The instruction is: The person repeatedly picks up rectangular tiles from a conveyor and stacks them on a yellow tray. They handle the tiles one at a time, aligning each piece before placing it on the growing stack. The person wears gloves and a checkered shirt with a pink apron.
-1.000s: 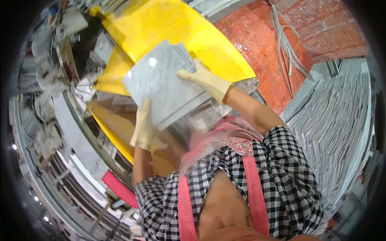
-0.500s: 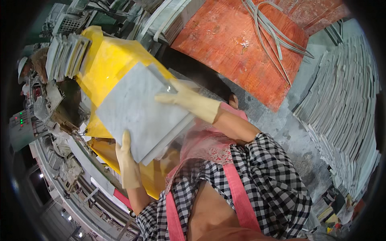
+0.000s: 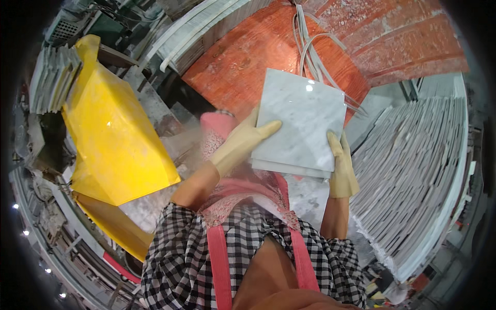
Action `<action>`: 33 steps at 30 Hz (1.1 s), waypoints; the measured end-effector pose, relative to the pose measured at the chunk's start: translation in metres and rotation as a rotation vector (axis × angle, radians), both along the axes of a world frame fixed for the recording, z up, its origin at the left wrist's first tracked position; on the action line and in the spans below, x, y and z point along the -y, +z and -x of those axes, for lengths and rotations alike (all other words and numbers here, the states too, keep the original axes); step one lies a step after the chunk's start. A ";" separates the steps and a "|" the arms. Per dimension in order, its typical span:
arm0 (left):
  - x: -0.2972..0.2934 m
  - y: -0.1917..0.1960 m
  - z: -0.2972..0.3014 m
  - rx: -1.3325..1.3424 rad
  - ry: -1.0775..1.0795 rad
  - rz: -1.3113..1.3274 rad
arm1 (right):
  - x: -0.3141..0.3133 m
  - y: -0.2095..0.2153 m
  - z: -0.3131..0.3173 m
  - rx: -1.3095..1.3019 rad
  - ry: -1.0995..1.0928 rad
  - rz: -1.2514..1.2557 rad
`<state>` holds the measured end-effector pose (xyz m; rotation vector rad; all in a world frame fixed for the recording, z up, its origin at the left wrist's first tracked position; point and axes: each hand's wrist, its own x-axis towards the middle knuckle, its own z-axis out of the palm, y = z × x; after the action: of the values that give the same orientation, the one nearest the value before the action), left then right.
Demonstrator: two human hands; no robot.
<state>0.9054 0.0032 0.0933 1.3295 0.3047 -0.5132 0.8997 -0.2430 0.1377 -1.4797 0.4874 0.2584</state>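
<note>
Square grey-white stone tiles, at least two in a stack, are held up in front of me. Cream rubber gloves cover both hands. My left hand grips the stack's left edge, thumb on the top face and fingers hidden beneath. On the right edge, my right hand is closed the same way, its thumb lying on the face near the lower corner. The top tile looks wet and shiny, and a lower one sticks out a little toward me.
At right stand long rows of tiles set on edge. An orange-red board with loose pale straps lies ahead. Yellow sheeting covers something at left, beside a small tile stack. More strapped slabs stand at the back.
Both hands have carried the tiles from over the yellow sheeting at left to the right, in front of the orange-red board. My body and view have turned right.
</note>
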 end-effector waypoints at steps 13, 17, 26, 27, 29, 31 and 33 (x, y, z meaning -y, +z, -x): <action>-0.030 0.034 -0.247 -0.163 -0.169 -0.105 | -0.034 0.061 -0.254 -0.222 0.014 0.200; -0.071 0.042 -0.306 -0.223 -0.042 -0.240 | -0.081 0.076 -0.349 -0.271 0.142 0.074; -0.074 0.076 -0.349 -0.370 0.335 0.031 | -0.108 0.112 -0.474 -0.234 0.393 0.092; -0.084 0.079 -0.354 -0.374 0.414 0.025 | -0.118 0.118 -0.483 -0.243 0.416 0.084; -0.072 0.084 -0.386 -0.250 0.573 0.000 | -0.128 0.118 -0.533 -0.336 0.571 0.180; -0.066 0.085 -0.419 -0.331 0.610 -0.052 | -0.139 0.112 -0.586 -0.362 0.744 0.083; -0.060 0.084 -0.444 -0.366 0.571 -0.261 | -0.154 0.095 -0.630 -0.370 0.794 -0.057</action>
<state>1.3496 0.0632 0.1773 1.3169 1.0481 -0.2307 1.5298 -0.0892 0.2325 -1.5153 0.1532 1.1752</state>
